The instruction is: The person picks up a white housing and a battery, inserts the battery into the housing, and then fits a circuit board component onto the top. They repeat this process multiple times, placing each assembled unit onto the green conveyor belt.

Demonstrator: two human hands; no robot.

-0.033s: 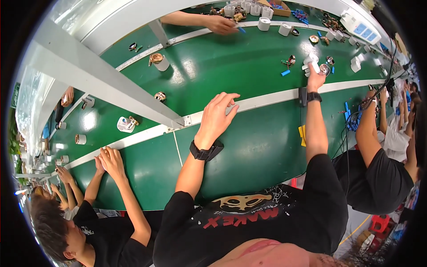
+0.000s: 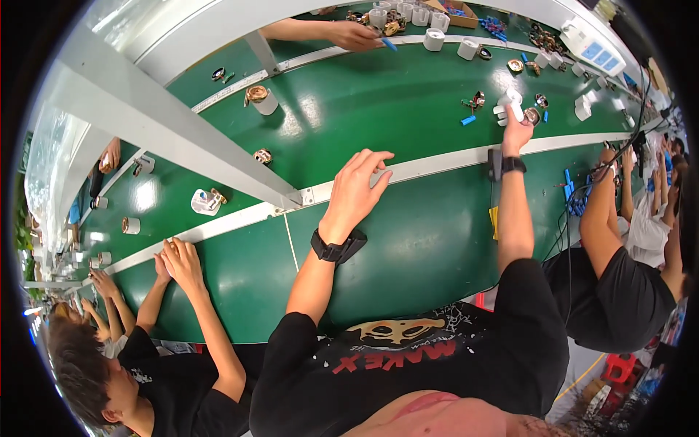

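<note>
My right hand (image 2: 518, 132) is closed around a white plastic cylindrical housing (image 2: 512, 97) on the green bench. A round metal-rimmed part (image 2: 532, 116) sits against its fingers; whether the two are joined I cannot tell. My left hand (image 2: 357, 186) rests over the pale metal rail (image 2: 429, 163), fingers stretched and thumb apart, with nothing in it. Close to the right hand lie a blue cylindrical cell (image 2: 467, 121), a small copper-coloured wired part (image 2: 478, 100) and another round part (image 2: 540, 100). Both wrists wear black straps.
A grey post (image 2: 182, 124) rises left of my left hand. Across the bench, another person's hand (image 2: 355, 35) holds a blue piece near several white housings (image 2: 434, 39). A person works on each side of me. Black cables (image 2: 569, 247) hang at right, beside a white power strip (image 2: 591, 49).
The hand across the bench has shifted slightly, and its blue piece has moved a little up and left. My own hands stay almost where they were.
</note>
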